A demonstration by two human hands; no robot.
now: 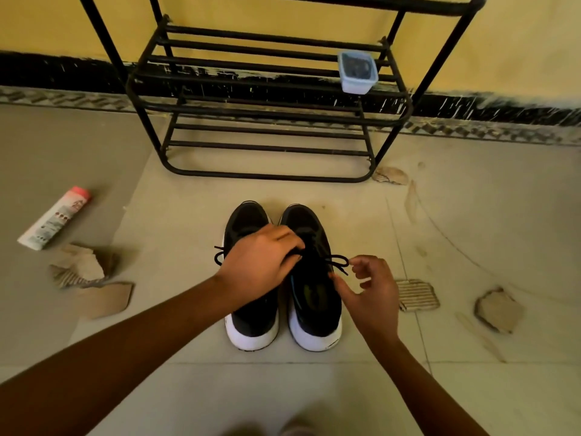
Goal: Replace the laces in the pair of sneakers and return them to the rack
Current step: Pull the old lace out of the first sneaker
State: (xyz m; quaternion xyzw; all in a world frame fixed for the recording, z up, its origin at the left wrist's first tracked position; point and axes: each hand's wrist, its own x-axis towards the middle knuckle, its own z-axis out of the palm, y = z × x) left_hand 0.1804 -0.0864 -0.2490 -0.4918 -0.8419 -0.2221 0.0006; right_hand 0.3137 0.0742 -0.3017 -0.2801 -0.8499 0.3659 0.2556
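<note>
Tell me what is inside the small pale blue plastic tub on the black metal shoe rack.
The small pale blue plastic tub on the black metal shoe rack holds something dark, possibly coiled; the blur and tub walls hide what it is.

- Single head view, worn by the person, looking forward and steeply down at the floor (220,388).
- Close range: both forearms enter from the bottom edge, sneakers (254,316) mid-frame.
- Wide angle: rack (267,176) and wall (47,23) fill the top.
</note>
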